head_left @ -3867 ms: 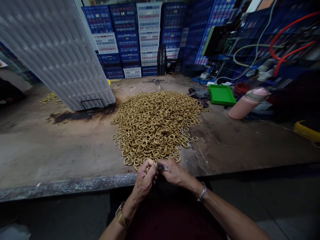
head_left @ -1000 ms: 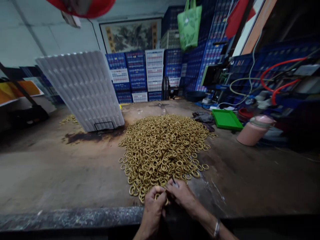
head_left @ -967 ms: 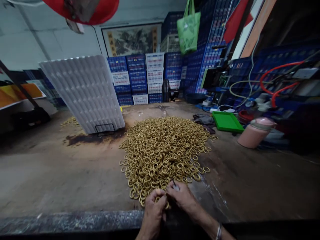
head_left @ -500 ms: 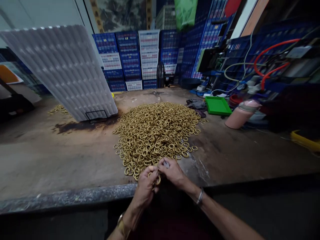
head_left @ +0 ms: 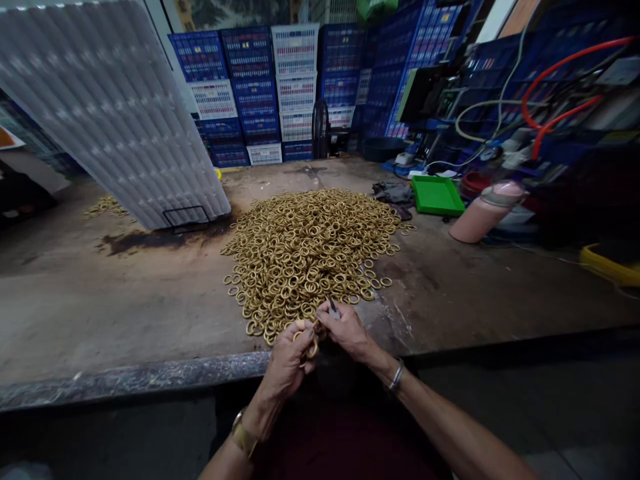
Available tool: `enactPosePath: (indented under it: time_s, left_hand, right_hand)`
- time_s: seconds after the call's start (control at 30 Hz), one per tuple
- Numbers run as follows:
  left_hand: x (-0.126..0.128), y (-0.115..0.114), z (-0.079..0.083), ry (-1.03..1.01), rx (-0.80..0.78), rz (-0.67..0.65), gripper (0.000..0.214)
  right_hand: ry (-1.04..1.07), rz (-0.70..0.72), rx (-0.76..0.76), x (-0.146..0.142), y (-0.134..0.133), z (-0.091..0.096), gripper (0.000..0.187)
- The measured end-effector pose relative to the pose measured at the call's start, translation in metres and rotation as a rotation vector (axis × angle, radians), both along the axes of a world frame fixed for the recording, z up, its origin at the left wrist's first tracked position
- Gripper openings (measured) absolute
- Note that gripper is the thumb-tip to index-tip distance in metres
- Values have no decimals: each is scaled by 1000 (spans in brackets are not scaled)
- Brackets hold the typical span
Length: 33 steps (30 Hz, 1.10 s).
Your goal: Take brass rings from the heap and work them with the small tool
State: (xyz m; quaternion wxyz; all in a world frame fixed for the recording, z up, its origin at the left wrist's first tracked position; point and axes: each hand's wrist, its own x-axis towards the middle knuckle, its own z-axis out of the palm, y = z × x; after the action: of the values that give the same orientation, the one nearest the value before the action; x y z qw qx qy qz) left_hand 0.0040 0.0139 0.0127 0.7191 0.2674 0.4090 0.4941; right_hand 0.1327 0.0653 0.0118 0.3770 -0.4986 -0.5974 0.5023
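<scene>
A big heap of brass rings (head_left: 313,250) lies in the middle of the worn workbench (head_left: 125,313). At its near edge my two hands meet. My left hand (head_left: 289,360) is closed round a brass ring (head_left: 307,345), held upright between thumb and fingers. My right hand (head_left: 347,330) is closed on a small dark tool (head_left: 333,308) whose tip sticks up past the knuckles, close to the ring. A watch sits on my left wrist and a bangle on my right.
A white ribbed panel (head_left: 115,113) leans at the back left, a smaller scatter of rings (head_left: 105,207) beside it. A green tray (head_left: 436,195), a pink flask (head_left: 487,212) and hoses stand at the right. Stacked blue and white crates (head_left: 280,93) line the back wall.
The view swung up toward the wall and ceiling, then came back down to the bench. My hands stayed together at the heap's near edge, still working a ring with the tool.
</scene>
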Motion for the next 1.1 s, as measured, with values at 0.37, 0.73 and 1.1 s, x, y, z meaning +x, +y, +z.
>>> enactPosePath:
  time_s: [0.37,0.73,1.1]
  left_hand:
    - [1,2,-6,196,77,74,30]
    - [-2,-11,16,56,135,-20,26]
    - [-2,-7,4,76,108,57,27]
  right_hand:
    - [-589,207,383,8,-15,-9,12]
    - [-712,139,331,17,-7,-11,11]
    - [-567,204,489,7,-21,-2,12]
